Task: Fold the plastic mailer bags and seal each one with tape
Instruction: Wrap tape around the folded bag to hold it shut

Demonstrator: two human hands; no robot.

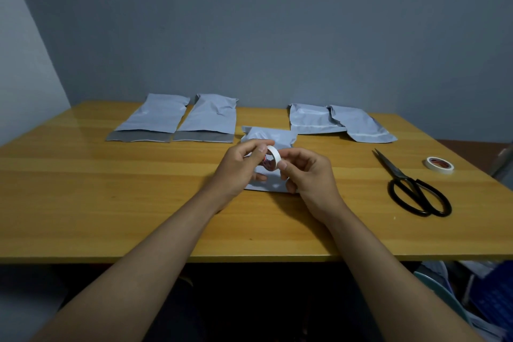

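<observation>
Both hands are meeting over the middle of the table: the left hand [241, 164] is gripping a roll of tape [270, 158] with curled fingers, while the right hand [305, 172] is pinching at the roll's rim with thumb and forefinger. Under them a folded mailer bag [273, 136] is lying on the wooden table [111, 175]. Two unfolded bags [180, 119] are lying toward the far left edge, and two more bags [338, 122] are overlapping toward the far right. Black scissors [416, 189] and a second tape roll [440, 164] are sitting near the right edge. A grey-blue wall [249, 22] is standing behind the table.
</observation>
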